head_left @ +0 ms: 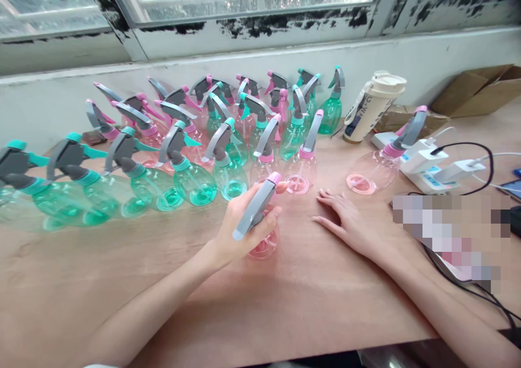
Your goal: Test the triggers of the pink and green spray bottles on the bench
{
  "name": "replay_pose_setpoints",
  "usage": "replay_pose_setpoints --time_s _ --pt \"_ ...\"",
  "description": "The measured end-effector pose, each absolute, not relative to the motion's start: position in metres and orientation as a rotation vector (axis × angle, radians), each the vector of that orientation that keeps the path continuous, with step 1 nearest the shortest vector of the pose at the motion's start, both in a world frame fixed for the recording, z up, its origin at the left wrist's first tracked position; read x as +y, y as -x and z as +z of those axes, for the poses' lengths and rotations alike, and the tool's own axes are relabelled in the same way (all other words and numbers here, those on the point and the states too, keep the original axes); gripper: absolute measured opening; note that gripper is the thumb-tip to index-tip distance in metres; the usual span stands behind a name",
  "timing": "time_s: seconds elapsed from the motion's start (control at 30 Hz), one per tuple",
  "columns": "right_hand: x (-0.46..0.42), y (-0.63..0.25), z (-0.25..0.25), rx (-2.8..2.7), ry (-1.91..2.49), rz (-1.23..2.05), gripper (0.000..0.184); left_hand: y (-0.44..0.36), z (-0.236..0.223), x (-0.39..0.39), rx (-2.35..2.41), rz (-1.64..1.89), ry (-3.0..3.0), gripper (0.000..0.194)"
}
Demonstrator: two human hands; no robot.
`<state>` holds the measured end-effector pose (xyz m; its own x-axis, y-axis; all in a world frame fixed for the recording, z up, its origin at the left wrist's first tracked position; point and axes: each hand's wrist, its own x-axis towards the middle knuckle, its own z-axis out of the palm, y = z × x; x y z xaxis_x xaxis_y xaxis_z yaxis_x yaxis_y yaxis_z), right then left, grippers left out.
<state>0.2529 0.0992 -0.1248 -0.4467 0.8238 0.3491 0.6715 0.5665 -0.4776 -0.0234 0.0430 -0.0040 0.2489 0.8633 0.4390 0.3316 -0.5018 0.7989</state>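
My left hand (pixel 240 221) is wrapped round the neck of a pink spray bottle (pixel 264 247) with a grey trigger, near the middle of the table. The fingers hide part of its neck and body. My right hand (pixel 340 219) lies on the tabletop, its fingers stretched out and thumb apart, holding nothing. Just beyond it stands another pink spray bottle (pixel 300 172). A row of green spray bottles (pixel 195 183) runs off to the left, with several more pink and green ones behind. One pink spray bottle (pixel 372 170) stands apart on the right, beyond my right hand.
A cream lidded cup (pixel 376 105) stands at the back right, before a cardboard box (pixel 476 91). White chargers on a power strip (pixel 427 181) trail cables along the right side. A blurred-out object (pixel 456 238) lies near my right forearm. The wall and window close off the back.
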Motion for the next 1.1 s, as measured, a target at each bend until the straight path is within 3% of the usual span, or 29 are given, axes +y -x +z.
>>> replay_pose_setpoints --time_s 0.33,0.7,0.87,1.0,1.1 --pt "0.099 -0.253 -0.123 -2.258 1.196 0.369 0.050 0.025 -0.007 0.047 1.072 1.267 -2.030 0.019" --pt "0.099 -0.255 -0.123 -2.251 1.204 0.407 0.052 0.022 0.000 0.043 1.090 1.183 -1.873 0.022" --pt "0.100 -0.256 -0.124 -2.250 1.198 0.409 0.052 0.023 0.005 0.044 1.121 1.138 -1.961 0.009" --pt "0.100 -0.255 -0.124 -2.243 1.192 0.404 0.052 0.027 0.004 0.044 1.079 1.111 -2.044 0.021" --pt "0.100 -0.255 -0.124 -2.248 1.195 0.399 0.051 0.029 0.000 0.044 1.064 1.142 -2.039 0.013"
